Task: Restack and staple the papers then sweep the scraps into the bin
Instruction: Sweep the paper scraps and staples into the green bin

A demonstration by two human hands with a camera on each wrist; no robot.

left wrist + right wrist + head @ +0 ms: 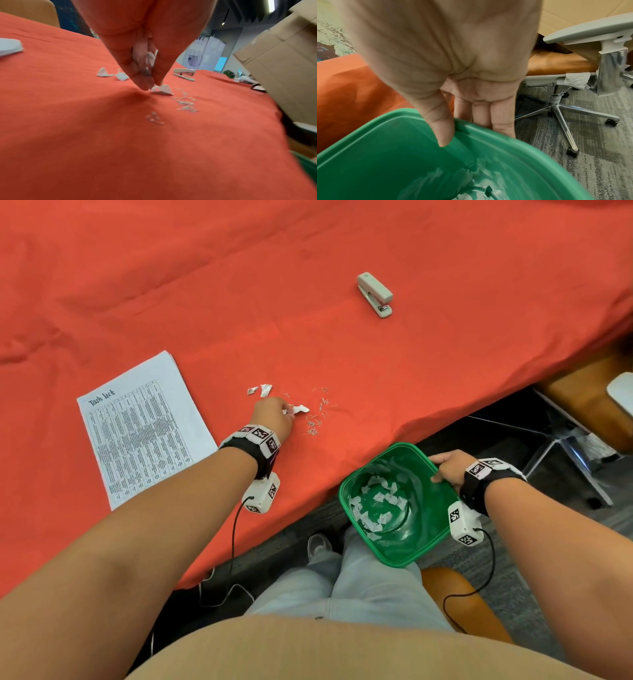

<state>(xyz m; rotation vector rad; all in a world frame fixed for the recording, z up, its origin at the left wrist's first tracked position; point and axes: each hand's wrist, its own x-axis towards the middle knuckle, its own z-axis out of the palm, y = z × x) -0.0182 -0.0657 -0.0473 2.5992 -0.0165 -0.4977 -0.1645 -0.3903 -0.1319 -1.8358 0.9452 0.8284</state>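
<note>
surface: table under red cloth (342, 244) | stapled papers (144, 429) lay flat at left | torn scraps (263, 390) and loose staples (317, 419) lay scattered mid-cloth | stapler (375, 294) sat farther back, well apart

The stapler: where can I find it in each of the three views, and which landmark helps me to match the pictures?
Head view: the stapler lies alone on the red tablecloth, upper centre-right, far from both hands.
Left wrist view: the stapler lies just right of the left hand, behind the paper scraps.
Right wrist view: not in it.
Shared landmark: the red tablecloth, in all three views.
</note>
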